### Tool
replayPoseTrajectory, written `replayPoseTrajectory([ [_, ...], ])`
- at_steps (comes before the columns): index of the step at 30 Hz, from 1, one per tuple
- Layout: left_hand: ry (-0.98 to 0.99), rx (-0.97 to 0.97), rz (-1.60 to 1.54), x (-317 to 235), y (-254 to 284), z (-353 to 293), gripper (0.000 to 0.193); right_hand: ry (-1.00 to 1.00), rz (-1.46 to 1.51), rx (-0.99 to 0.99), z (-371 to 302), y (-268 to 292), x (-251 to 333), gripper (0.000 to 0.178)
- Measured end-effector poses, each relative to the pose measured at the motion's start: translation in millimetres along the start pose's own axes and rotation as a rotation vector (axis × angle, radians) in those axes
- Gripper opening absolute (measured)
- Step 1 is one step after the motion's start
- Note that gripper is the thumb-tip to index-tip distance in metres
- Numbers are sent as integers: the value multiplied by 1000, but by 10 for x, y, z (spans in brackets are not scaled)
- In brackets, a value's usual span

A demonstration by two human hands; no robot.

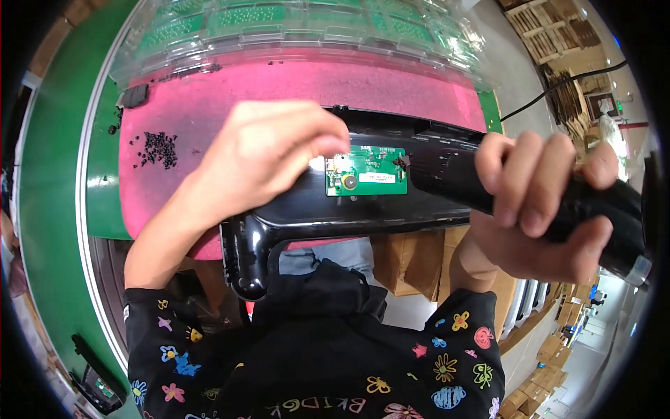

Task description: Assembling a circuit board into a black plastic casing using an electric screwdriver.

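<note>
My right hand (544, 202) is wrapped round a thick black electric screwdriver (453, 164), which points left. Its tip end is over the right edge of a green circuit board (380, 179), where a few small dark bits show. The board lies in a glossy black plastic housing (300, 209) that has a bent arm at its near left. My left hand (269, 150) is closed, its fingers curled together at the board's upper left corner. Whatever those fingertips pinch, if anything, I cannot make out.
A pink mat (230, 87) covers the green bench, with a pile of small black screws (159, 150) at left. Clear plastic trays (279, 35) with green boards stand at the back. Another black housing (98, 380) lies lower left. A black cable (558, 85) hangs at right.
</note>
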State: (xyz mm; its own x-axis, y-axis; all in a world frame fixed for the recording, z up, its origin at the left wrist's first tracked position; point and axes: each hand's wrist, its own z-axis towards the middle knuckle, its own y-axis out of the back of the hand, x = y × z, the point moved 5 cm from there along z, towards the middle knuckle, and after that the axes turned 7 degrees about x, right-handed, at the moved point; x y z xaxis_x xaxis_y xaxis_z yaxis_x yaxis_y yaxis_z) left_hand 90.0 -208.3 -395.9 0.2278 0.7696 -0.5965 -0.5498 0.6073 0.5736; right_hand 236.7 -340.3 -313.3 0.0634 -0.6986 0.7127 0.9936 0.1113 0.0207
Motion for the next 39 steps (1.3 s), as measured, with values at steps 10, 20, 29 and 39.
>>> replayPoseTrajectory([
  [10, -96, 82, -70, -59, -114, -63, 21, 99, 71, -114, -34, -130, 51, 38],
  [20, -89, 90, -142, -36, -98, -56, 20, 380, 240, -264, -116, -216, -175, 39],
  [29, -4, 141, -183, -26, -118, -48, 17, 86, -4, 159, 14, -142, -17, 41],
  [39, 170, 117, -68, 118, -184, -51, 5, 141, 38, -67, -149, -24, 25, 40],
])
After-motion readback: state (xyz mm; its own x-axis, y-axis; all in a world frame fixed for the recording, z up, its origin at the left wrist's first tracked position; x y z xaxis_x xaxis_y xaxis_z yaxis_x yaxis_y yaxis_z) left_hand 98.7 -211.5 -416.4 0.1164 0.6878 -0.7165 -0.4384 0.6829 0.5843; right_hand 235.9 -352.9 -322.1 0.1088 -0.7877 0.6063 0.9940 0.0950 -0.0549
